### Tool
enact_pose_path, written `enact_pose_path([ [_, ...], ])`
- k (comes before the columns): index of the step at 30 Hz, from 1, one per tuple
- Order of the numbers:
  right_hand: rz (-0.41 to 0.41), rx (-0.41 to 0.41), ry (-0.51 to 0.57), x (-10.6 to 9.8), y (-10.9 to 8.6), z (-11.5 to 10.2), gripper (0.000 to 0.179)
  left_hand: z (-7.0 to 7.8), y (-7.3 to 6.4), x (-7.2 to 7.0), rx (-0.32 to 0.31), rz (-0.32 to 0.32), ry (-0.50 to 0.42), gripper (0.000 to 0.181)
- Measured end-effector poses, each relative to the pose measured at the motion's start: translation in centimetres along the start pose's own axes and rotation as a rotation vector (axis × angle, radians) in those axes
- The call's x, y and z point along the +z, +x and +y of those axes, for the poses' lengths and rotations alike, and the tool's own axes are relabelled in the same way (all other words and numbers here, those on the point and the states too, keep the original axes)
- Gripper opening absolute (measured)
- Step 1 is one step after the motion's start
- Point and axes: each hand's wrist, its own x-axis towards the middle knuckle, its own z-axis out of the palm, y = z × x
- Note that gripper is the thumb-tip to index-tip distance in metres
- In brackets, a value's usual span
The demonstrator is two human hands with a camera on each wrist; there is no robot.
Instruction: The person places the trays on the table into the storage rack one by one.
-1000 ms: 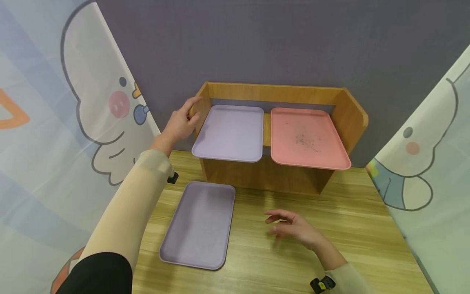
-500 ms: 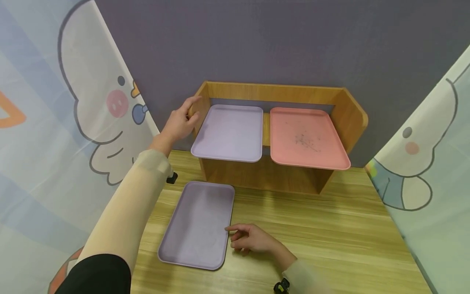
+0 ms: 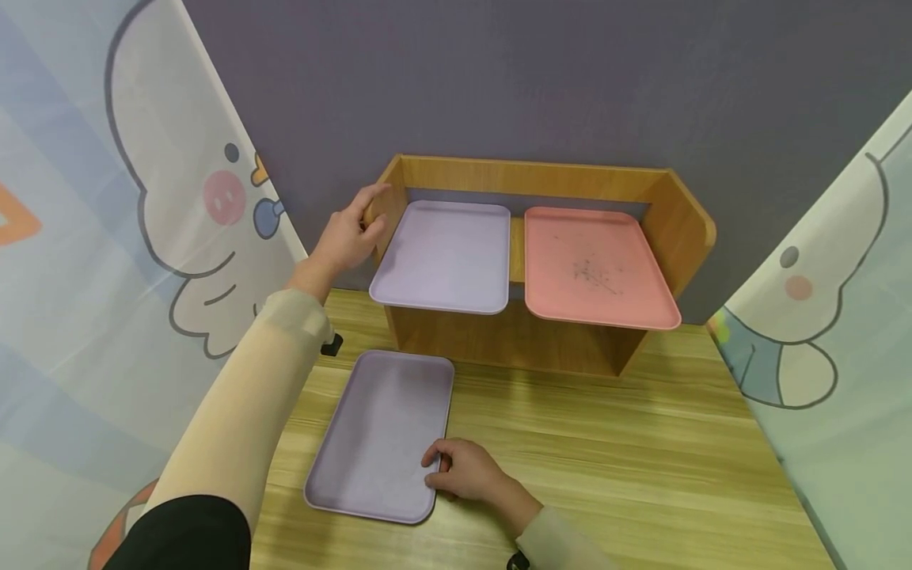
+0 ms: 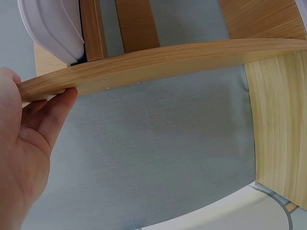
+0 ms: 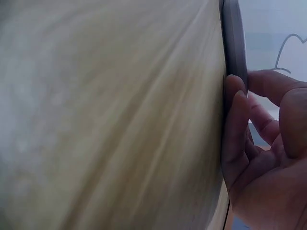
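In the head view my left hand (image 3: 347,237) grips the left side panel of a wooden shelf (image 3: 534,176). The left wrist view shows thumb and fingers on either side of that panel (image 4: 158,60). My right hand (image 3: 470,473) pinches the right rim of a purple tray (image 3: 381,435), which lies on the table in front of the shelf's left part. Seen from the right wrist, fingers meet the tray's edge (image 5: 235,43) from both sides. Some fingertips are hidden.
On the shelf's upper board lie a pale lilac tray (image 3: 445,257) and, to its right, a pink tray (image 3: 598,269) with dark marks. Both jut past the board's front. A grey wall (image 3: 534,79) stands behind; printed curtains flank the wood-grain table (image 3: 641,459).
My right hand has come leftward across the table to the purple tray and taken hold of its right rim. My left hand stays on the shelf's side panel.
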Motion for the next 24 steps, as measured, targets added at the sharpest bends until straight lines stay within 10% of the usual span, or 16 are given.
enact_pose_path([
  [24,-0.064,0.036,0.308,-0.68,-0.95,-0.69,0.058,0.1,-0.03,0.0,0.008,0.007,0.004,0.059],
])
